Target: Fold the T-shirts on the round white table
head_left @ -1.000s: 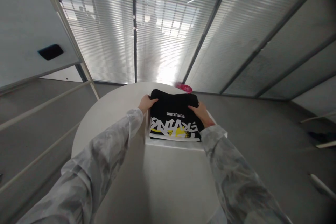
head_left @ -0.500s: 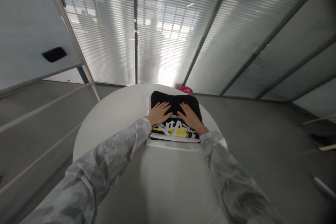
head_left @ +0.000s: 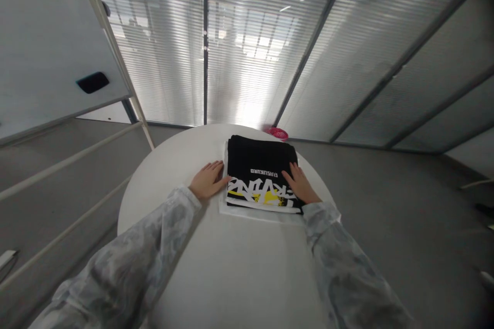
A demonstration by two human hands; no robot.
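A folded black T-shirt (head_left: 260,164) with white and yellow lettering lies on a white folded garment (head_left: 247,214), on the far half of a round white table (head_left: 235,262). My left hand (head_left: 207,181) rests flat on the table, fingers stretched out, its fingertips touching the shirt's left edge. My right hand (head_left: 300,184) lies flat on the shirt's right side, fingers out. Neither hand holds anything. Both arms wear pale mottled sleeves.
A pink object (head_left: 278,133) shows just past the table's far edge. A whiteboard on a stand (head_left: 46,46) leans at the left. Glass walls with blinds (head_left: 247,46) run behind. Grey floor surrounds the table.
Both hands slid outward from the middle of the shirt: the left went off it onto the table, the right to the shirt's right side. A second ago they gripped its far corners.
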